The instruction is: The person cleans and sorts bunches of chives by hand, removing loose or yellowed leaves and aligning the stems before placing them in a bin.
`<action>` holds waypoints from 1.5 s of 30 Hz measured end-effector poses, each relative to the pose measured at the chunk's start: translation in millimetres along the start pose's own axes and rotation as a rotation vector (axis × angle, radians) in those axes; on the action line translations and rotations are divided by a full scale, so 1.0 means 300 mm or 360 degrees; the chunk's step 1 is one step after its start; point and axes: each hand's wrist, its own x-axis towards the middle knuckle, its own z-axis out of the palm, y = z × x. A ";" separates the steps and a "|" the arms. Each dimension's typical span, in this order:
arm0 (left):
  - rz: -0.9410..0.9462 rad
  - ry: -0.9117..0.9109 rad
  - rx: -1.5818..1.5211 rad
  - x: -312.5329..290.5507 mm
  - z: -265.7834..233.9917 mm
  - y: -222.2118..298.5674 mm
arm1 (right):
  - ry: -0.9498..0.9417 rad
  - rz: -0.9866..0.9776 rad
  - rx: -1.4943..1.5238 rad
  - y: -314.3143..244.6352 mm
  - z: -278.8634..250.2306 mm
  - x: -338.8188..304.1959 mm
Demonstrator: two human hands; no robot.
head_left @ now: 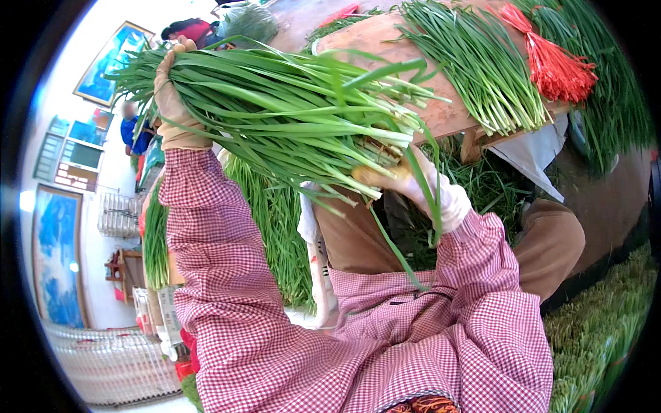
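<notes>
Nearest is the red and white checked smock (385, 310), with brown trousers (551, 241) below it and a heap of green stalks (606, 330) low on the right. Just past the lap is the right hand (416, 186), in a pale glove. Its fingers touch the pale cut ends from the near side, but I cannot tell if they are pinched tight. A few loose leaves hang down past it. The big bunch of long green leaves (289, 96) is held up in the air between the two hands. It is long from left to right, tips at the far left and pale ends at the right, a bit nearer. The left hand (173, 103), also gloved, is farther out, closed around the leafy part, so most of the bunch sticks out to the right of that grip. The right hand is the one nearer to the cut ends. Beyond it, to the far right, a board (447, 113) has a flat pile of the same leaves (482, 69), pale ends facing near, with red strips (564, 69) beside it. Far off at the left is a person in blue (140, 138).
</notes>
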 end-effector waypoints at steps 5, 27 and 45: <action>0.0057 0.0061 0.0088 -0.064 0.137 -0.031 | 0.0363 -0.0012 0.0661 0.063 -0.043 -0.012; -0.0128 0.0143 0.0302 -0.140 0.049 0.024 | -0.0156 0.0183 0.0804 0.024 -0.012 -0.147; 0.0240 -0.0233 0.0144 -0.209 -0.044 0.144 | 0.0060 0.0544 0.0614 0.279 -0.110 -0.154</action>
